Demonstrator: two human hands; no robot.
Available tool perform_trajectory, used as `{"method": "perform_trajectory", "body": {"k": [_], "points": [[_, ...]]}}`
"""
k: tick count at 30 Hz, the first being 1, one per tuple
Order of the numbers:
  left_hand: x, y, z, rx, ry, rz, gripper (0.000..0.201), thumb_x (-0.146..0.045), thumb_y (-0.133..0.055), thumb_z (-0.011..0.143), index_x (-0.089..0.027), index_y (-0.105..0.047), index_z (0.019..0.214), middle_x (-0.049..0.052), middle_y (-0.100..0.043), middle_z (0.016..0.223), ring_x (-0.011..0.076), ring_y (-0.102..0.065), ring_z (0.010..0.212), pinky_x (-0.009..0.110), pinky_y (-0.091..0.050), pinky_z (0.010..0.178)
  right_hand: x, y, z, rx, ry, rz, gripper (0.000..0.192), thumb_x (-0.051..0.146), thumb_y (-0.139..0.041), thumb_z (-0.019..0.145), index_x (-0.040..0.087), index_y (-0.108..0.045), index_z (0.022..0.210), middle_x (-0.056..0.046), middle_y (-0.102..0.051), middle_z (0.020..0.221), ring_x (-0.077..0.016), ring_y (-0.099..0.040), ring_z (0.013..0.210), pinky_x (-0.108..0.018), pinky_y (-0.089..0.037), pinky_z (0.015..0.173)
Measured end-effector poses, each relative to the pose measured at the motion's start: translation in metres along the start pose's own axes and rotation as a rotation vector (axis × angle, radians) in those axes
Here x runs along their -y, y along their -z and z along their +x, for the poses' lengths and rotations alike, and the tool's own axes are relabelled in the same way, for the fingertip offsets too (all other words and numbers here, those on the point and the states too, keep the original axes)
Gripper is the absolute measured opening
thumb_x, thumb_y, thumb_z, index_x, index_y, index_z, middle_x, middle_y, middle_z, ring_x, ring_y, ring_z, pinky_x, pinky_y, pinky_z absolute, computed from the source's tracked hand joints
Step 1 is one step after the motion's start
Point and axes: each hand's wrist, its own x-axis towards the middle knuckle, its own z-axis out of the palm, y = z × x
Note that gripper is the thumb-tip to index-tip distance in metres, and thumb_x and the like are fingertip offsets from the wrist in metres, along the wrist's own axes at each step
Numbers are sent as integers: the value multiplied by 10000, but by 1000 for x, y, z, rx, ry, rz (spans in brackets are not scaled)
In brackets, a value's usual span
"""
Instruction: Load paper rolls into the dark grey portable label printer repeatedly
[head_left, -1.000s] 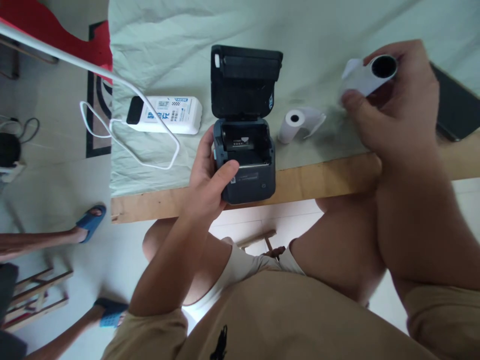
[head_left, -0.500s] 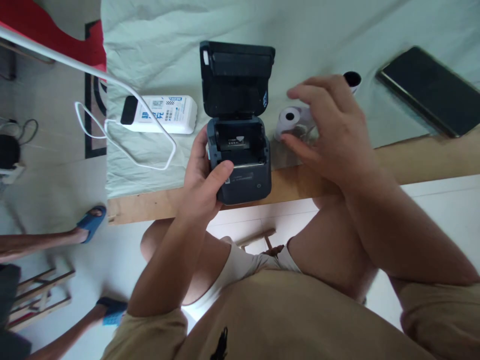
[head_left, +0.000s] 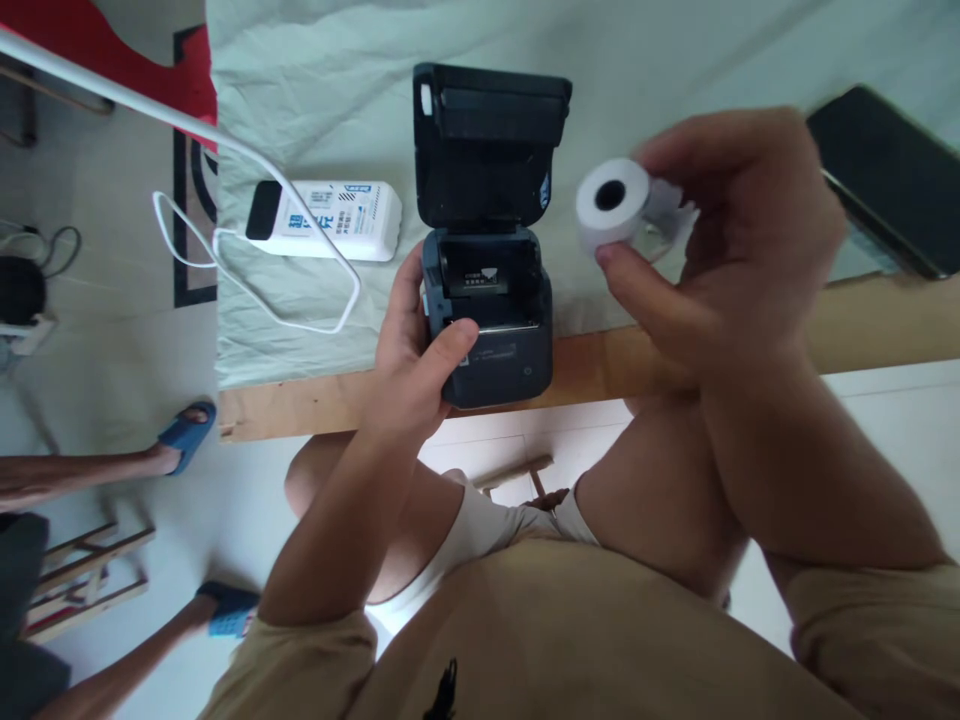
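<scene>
My left hand [head_left: 420, 350] grips a small dark label printer [head_left: 499, 365] by its left side, thumb over the front edge. The printer's lid [head_left: 487, 145] stands raised, and its inner bay shows a printed sticker and no roll. To the right of it, my right hand [head_left: 742, 230] pinches a white paper roll [head_left: 609, 215] between thumb and fingers. The roll's dark core hole faces up toward me, and a loose crumpled strip [head_left: 671, 215] trails from its right side. My other right fingers are curled and partly hidden.
A white power bank [head_left: 341, 220] with a white cable [head_left: 345, 275] lies left on the green cloth [head_left: 315, 95]. A black phone-like slab [head_left: 892, 180] is at the right. The wooden table edge [head_left: 300, 405] runs in front. Another person's slippered feet [head_left: 187, 435] are at the left.
My right hand has closed on the paper roll and lifted it up from the table. The small dark-cored roll behind that hand is now out of sight. My left hand still holds the printer.
</scene>
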Motion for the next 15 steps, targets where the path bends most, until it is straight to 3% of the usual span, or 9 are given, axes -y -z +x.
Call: {"method": "perform_trajectory", "body": {"k": [4,7,10,12,15], "points": [[-6,-5,-2,-56,15,5,612,-513,-779,872,-350,-558,1420,47,-664,1447,326,-605,1422,434,-599,1111,21,-14,7,129,96,-55,425,119,-629,864,341,-645,1226,63,-773,1230,-178,-734,1094,-363,-569,968],[-8,-7,-3,-70,27,29,598,-523,-770,879,-357,-563,1414,48,-649,1463,338,-577,1450,460,-586,1122,23,-29,11,249,92,-152,255,148,-592,862,265,-654,1079,6,-796,1086,-220,-754,954,-420,-578,861],[-7,-6,-3,-56,34,35,614,-497,-786,867,-368,-555,1421,50,-638,1471,345,-583,1444,474,-579,1121,19,-35,14,359,77,-228,120,180,-556,898,269,-637,902,34,-798,1017,-215,-752,937,-427,-568,845],[-7,-7,-4,-54,39,21,615,-495,-788,864,-370,-556,1419,48,-643,1465,338,-601,1424,464,-585,1108,17,-34,14,349,107,-222,150,156,-568,891,283,-643,862,56,-798,1052,-197,-749,977,-409,-573,885],[-8,-7,-4,-49,48,-16,601,-540,-760,879,-369,-560,1419,42,-661,1439,324,-607,1422,444,-595,1094,18,-30,11,213,201,-159,190,141,-583,900,296,-677,845,35,-785,975,-189,-729,899,-389,-571,834]]}}
